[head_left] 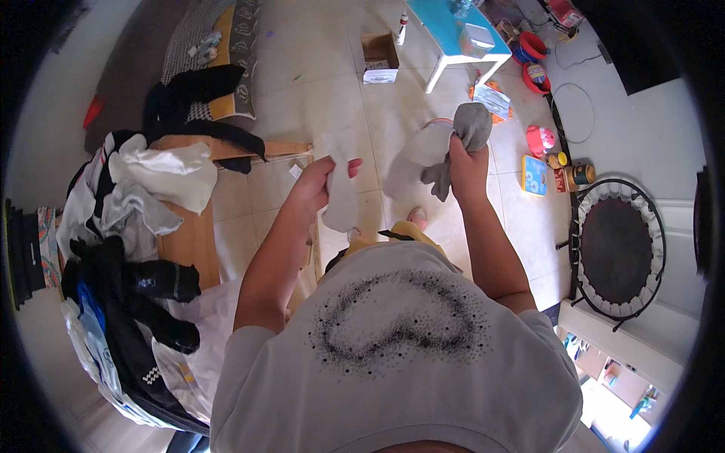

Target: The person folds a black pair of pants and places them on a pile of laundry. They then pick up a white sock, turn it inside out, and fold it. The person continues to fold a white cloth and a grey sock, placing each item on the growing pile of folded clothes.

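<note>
A light grey sock (pixel 342 198) hangs from my left hand (pixel 315 184), its upper end pinched between the fingers. My right hand (pixel 469 170) grips a bunch of socks. Among them, a darker grey sock (pixel 473 123) sticks up above the fist, and a pale sock (pixel 429 144) droops to its left, blurred at the lower edge. Smaller grey cloth ends (pixel 439 180) poke out below the fingers. Both hands are held apart, in front of my body and above the tiled floor. How many socks the right hand holds is hidden by the fist.
To the left, clothes and black socks (pixel 164 281) lie heaped over a wooden surface (pixel 190 243). A cardboard box (pixel 380 56) stands ahead, near a blue-topped table (pixel 447 34). Toys, including a pink figure (pixel 539 140), and a mini trampoline (pixel 616 249) line the right wall.
</note>
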`<action>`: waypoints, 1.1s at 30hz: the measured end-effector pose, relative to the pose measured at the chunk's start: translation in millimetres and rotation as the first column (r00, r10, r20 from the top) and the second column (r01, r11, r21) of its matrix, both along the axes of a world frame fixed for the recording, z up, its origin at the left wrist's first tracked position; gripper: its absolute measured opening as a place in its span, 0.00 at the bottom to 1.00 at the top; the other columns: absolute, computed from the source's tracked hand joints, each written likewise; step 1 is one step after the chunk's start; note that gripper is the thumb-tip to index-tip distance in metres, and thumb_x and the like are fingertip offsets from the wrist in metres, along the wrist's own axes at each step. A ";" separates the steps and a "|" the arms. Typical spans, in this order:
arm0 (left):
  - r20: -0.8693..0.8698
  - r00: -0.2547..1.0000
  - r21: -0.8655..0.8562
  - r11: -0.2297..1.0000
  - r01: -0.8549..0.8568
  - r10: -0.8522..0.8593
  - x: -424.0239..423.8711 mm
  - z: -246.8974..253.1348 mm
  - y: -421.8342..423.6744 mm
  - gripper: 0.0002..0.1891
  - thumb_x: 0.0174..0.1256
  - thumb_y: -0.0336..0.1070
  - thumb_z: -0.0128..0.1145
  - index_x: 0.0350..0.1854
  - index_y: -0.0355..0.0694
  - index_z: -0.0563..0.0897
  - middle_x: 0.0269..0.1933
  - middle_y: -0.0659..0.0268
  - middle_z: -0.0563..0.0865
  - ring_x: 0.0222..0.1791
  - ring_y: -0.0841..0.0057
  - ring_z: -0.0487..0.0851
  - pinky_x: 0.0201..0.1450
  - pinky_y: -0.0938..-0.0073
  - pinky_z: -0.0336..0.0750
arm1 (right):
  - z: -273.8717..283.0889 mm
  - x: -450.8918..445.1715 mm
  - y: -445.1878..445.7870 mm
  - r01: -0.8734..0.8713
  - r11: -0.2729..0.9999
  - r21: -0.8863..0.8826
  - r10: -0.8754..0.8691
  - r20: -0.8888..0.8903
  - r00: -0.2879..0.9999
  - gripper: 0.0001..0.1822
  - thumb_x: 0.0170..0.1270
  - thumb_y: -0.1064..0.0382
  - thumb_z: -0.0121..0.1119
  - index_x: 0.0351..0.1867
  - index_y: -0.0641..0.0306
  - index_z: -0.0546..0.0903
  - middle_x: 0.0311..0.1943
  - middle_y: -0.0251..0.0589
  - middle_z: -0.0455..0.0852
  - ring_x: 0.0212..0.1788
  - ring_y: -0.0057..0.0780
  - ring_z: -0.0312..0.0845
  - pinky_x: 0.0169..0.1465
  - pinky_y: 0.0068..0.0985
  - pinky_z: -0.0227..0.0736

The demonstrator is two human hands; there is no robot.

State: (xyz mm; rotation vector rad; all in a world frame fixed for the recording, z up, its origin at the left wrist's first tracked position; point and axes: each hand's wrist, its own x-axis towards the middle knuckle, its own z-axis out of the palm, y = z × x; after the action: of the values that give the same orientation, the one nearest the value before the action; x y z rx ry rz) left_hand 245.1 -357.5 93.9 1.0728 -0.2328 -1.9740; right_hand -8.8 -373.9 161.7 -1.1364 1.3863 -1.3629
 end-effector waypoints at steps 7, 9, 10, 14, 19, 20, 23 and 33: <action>0.235 0.962 -0.428 0.875 0.228 -0.136 -51.9 54.7 7.4 0.12 0.61 0.27 0.52 0.48 0.36 0.76 0.49 0.62 0.81 0.45 0.76 0.79 0.51 0.77 0.73 | -36.8 11.9 -13.0 -0.036 0.998 0.055 0.048 -0.246 0.968 0.16 0.45 0.58 0.68 0.30 0.69 0.80 0.24 0.42 0.84 0.26 0.31 0.80 0.33 0.27 0.73; 0.427 0.904 -0.639 0.716 0.282 0.026 -70.7 21.4 3.5 0.12 0.57 0.24 0.56 0.45 0.38 0.79 0.46 0.67 0.80 0.49 0.78 0.77 0.51 0.78 0.72 | -32.6 28.9 -5.2 -0.107 0.994 0.018 0.108 -0.241 0.964 0.17 0.44 0.57 0.69 0.29 0.70 0.80 0.26 0.44 0.84 0.28 0.34 0.82 0.34 0.29 0.74; 0.388 0.922 -0.572 0.784 0.242 -0.002 -75.3 23.3 4.3 0.12 0.57 0.24 0.56 0.45 0.37 0.79 0.46 0.66 0.80 0.48 0.78 0.78 0.50 0.78 0.72 | -27.1 30.6 -1.7 -0.188 0.977 0.096 0.206 -0.244 0.948 0.19 0.43 0.56 0.69 0.30 0.71 0.81 0.27 0.46 0.85 0.31 0.35 0.83 0.34 0.30 0.74; 0.372 0.920 -0.395 0.875 0.279 -0.125 -69.9 18.8 3.5 0.13 0.58 0.23 0.54 0.46 0.38 0.79 0.45 0.67 0.82 0.47 0.80 0.78 0.50 0.77 0.72 | -55.9 22.3 -5.9 -0.241 0.952 0.187 0.279 -0.210 0.937 0.19 0.45 0.55 0.68 0.28 0.72 0.81 0.25 0.46 0.85 0.28 0.33 0.82 0.33 0.29 0.74; 0.109 0.993 -0.318 0.944 0.088 -0.055 -53.9 -5.2 1.4 0.13 0.61 0.27 0.51 0.49 0.35 0.76 0.48 0.61 0.80 0.48 0.71 0.79 0.52 0.70 0.74 | -33.1 19.4 -2.1 -0.417 0.811 0.409 0.290 0.336 0.896 0.16 0.55 0.57 0.60 0.38 0.70 0.78 0.30 0.40 0.83 0.31 0.29 0.80 0.35 0.26 0.74; -0.010 1.000 -0.311 0.950 0.012 -0.016 -51.1 -7.2 2.0 0.15 0.62 0.28 0.50 0.52 0.36 0.74 0.50 0.60 0.80 0.49 0.69 0.79 0.53 0.68 0.73 | -27.5 20.7 -0.7 -0.449 0.788 0.420 0.181 0.540 0.822 0.16 0.57 0.58 0.58 0.41 0.69 0.78 0.31 0.39 0.83 0.32 0.28 0.79 0.35 0.25 0.74; -0.167 0.986 -0.223 0.973 -0.064 0.027 -48.4 -3.9 6.8 0.17 0.64 0.31 0.48 0.55 0.35 0.71 0.52 0.57 0.78 0.51 0.65 0.78 0.57 0.63 0.72 | -48.3 1.8 -3.5 -0.670 0.671 0.317 0.097 0.859 0.503 0.14 0.59 0.62 0.55 0.45 0.65 0.75 0.34 0.39 0.81 0.33 0.24 0.77 0.34 0.22 0.72; -0.046 0.998 -0.238 0.969 -0.062 0.052 -52.2 15.6 15.6 0.15 0.65 0.34 0.49 0.53 0.37 0.74 0.48 0.61 0.81 0.46 0.69 0.80 0.52 0.67 0.76 | -55.8 24.1 -12.7 -0.320 0.866 0.384 0.423 -0.222 0.878 0.20 0.47 0.61 0.61 0.39 0.76 0.80 0.32 0.47 0.84 0.33 0.31 0.81 0.35 0.29 0.74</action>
State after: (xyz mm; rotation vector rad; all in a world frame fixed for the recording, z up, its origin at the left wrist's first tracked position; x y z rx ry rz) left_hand 192.9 -341.9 109.5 0.8743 -0.4037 -1.8597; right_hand 15.3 -386.6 105.9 -1.3294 1.4436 -0.6593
